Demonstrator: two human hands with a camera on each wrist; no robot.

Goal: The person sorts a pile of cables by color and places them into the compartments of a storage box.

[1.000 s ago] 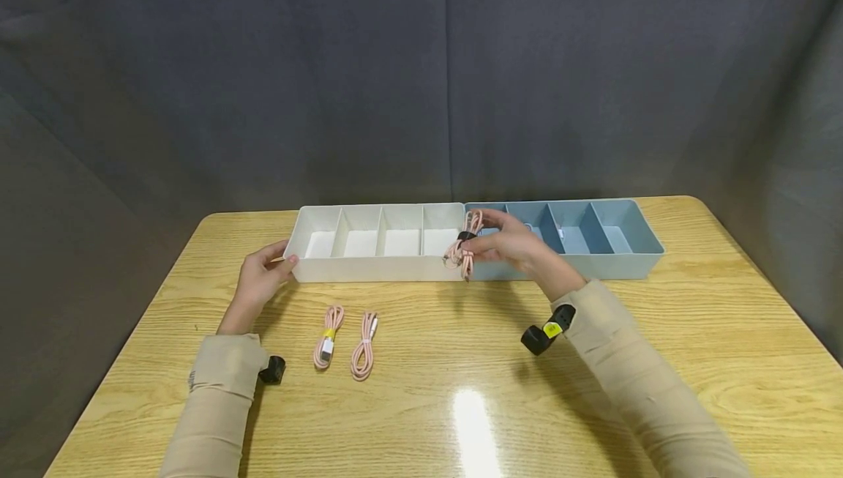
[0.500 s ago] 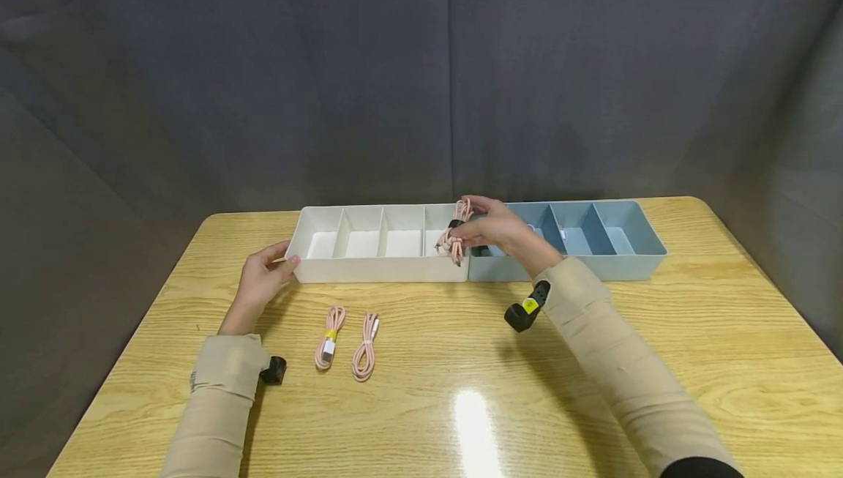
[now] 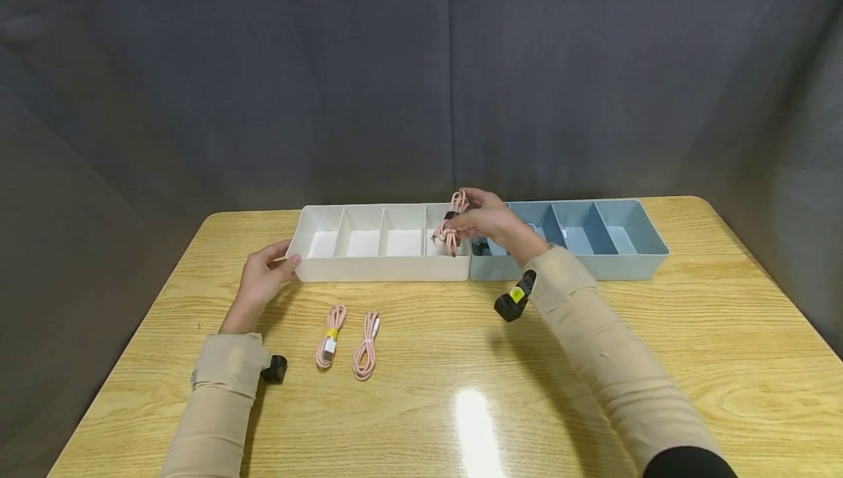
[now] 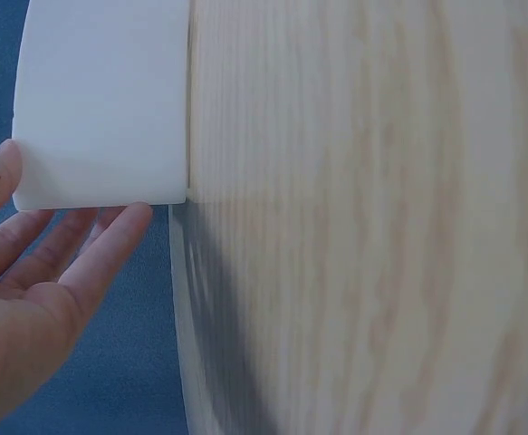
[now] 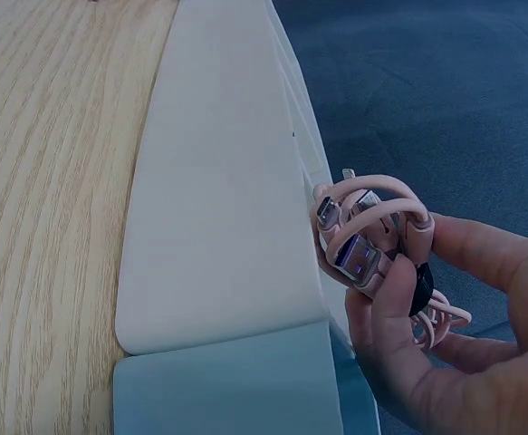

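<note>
Right hand pinches a coiled pink cable over the white tray; left hand steadies the tray's end.

Nearest the person, two loose pink cables (image 3: 329,337) lie side by side on the wooden table (image 3: 461,390), well apart from both hands. Further out, the left hand (image 3: 262,280) rests with straight, relaxed fingers (image 4: 110,245) against the left end wall of the white divided tray (image 3: 369,266), the thumb touching its corner; it curls round nothing. Beyond that, the right hand (image 3: 490,222) holds a bundled pink cable (image 3: 451,228), bound with a black tie, thumb and fingers closed round the coil; the plugs stick out towards the tray in the right wrist view. The bundle hangs above the tray's rightmost compartment, just beside the seam where the blue divided tray (image 3: 619,262) butts against it. Whether the cable touches the tray cannot be told.
</note>
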